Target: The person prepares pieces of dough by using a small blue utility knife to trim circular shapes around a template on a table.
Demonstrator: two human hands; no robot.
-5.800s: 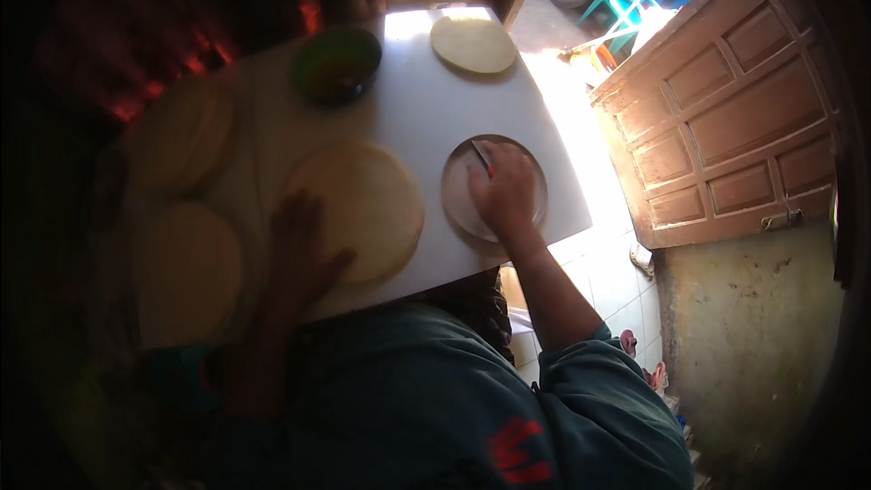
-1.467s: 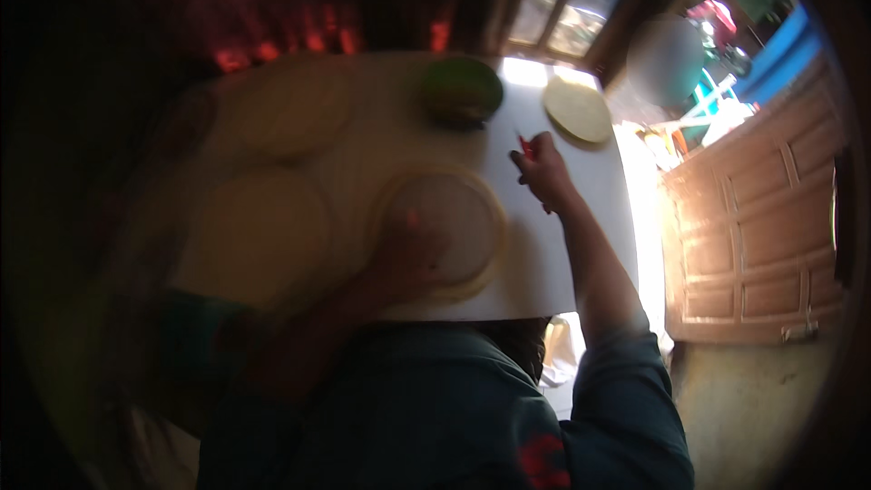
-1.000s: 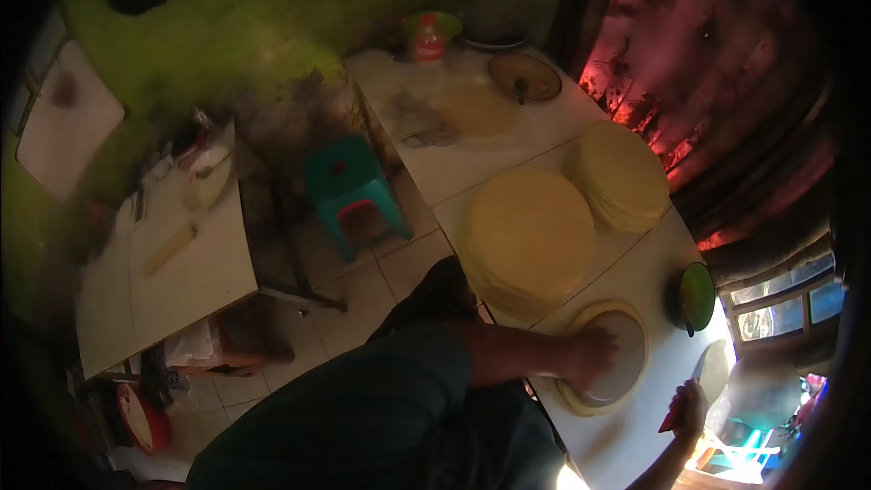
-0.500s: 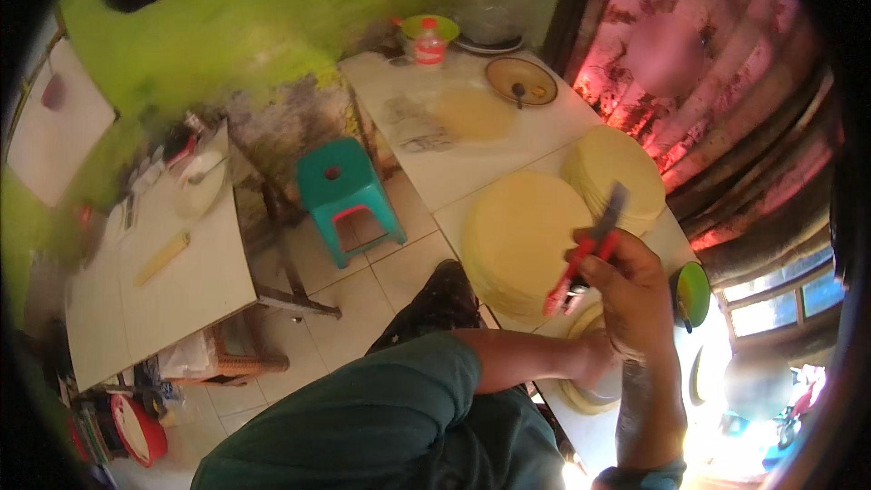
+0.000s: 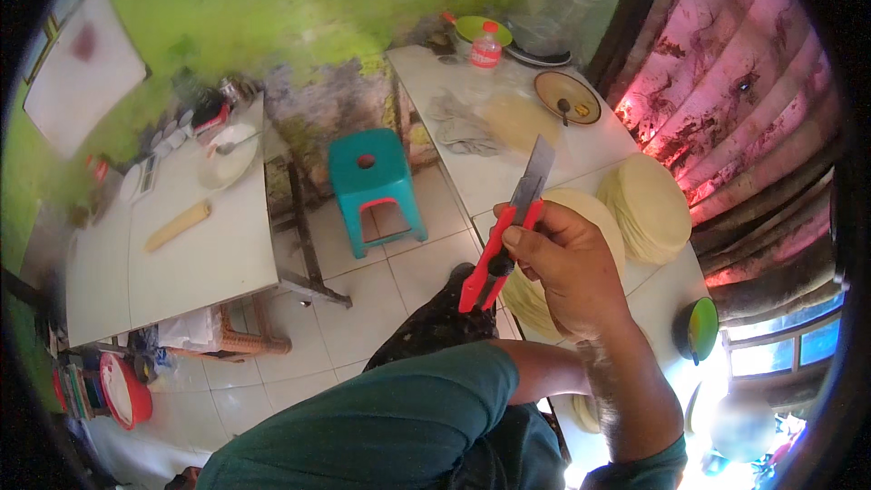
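My right hand (image 5: 576, 263) is closed around a red utility knife (image 5: 493, 270), its grey blade out and pointing up and away from me. Behind that hand lies a wide stack of round, thin, pale yellow sheets (image 5: 526, 304), partly covered by it. To its right is a second stack of such sheets (image 5: 644, 204). My left forearm (image 5: 552, 372) reaches across to the right and passes behind my right forearm, which hides the left hand. Beside the left forearm shows the edge of another pale round pile (image 5: 585, 413).
The white table (image 5: 508, 177) also bears a grey cloth (image 5: 461, 125), a red-capped bottle (image 5: 485, 47), a brown plate with a spoon (image 5: 585, 102) and a green bowl (image 5: 701, 328). A teal stool (image 5: 367, 163) stands left of it. A rolling-pin-like pale roll (image 5: 178, 224) lies on another table (image 5: 213, 263).
My right hand has moved left and up with the knife, now over the large stack. The left hand, earlier partly visible at the nearer pile, is now hidden. The view has shifted.
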